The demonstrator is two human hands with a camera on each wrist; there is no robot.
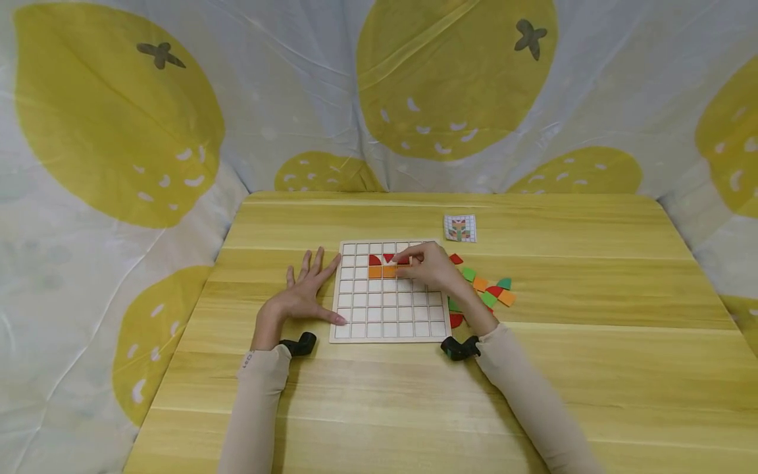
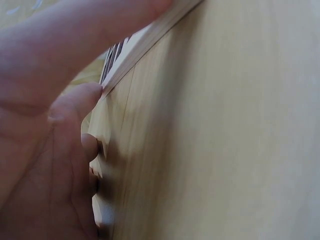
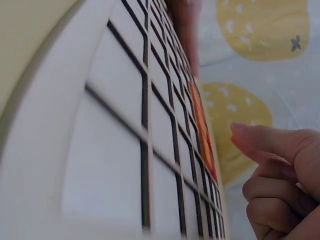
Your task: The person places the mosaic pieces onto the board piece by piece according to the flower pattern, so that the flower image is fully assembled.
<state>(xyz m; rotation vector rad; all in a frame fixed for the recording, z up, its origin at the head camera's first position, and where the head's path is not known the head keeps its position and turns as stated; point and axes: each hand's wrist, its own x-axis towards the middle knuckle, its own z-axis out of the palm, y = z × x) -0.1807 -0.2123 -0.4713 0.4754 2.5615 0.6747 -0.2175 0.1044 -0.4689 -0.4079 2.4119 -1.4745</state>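
A wooden grid board (image 1: 352, 336) lies on the table. Red pieces, among them a red triangle (image 1: 388, 257), form a row above orange square tiles (image 1: 375, 272). My left hand (image 1: 303, 294) is spread at the board's left side, thumb and fingertips at its edge; the left wrist view shows the finger (image 2: 82, 97) at that edge. My right hand (image 1: 435, 266) is over the upper right of the pattern. In the right wrist view, its thumb and index finger (image 3: 260, 137) come together above the board, other fingers curled; I cannot tell whether a tile is between them.
Loose red, green and orange pieces (image 1: 506, 298) lie right of the board, partly behind the right forearm. A small printed pattern card (image 1: 460, 228) lies beyond the board's upper right corner. A lemon-print cloth (image 1: 320, 85) hangs behind the wooden table (image 1: 592, 263).
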